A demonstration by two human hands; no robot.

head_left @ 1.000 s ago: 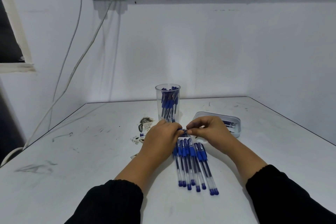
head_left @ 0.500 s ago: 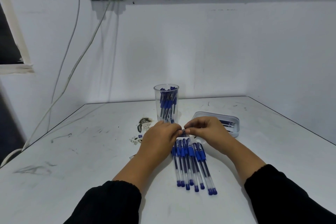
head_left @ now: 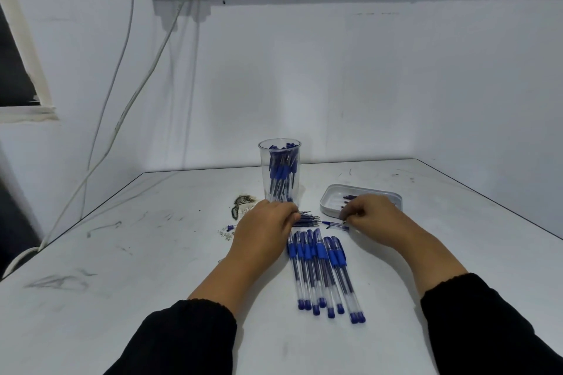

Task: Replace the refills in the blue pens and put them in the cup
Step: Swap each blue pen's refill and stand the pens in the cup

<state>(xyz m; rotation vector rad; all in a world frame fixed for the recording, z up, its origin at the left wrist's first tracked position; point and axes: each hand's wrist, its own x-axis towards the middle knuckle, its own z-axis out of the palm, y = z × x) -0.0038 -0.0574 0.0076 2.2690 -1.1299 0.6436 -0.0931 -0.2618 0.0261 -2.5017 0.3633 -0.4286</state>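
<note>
The left hand (head_left: 268,222) rests with curled fingers on a small pile of thin refills (head_left: 307,218); whether it grips them I cannot tell. The right hand (head_left: 370,216) pinches a slim pen piece (head_left: 335,225) just beside a shallow plastic tray (head_left: 332,195). Near them, capped blue pens (head_left: 323,271) with clear barrels lie in a row on the scuffed white table (head_left: 152,253). The tall clear cup (head_left: 280,173) behind holds more pens.
</note>
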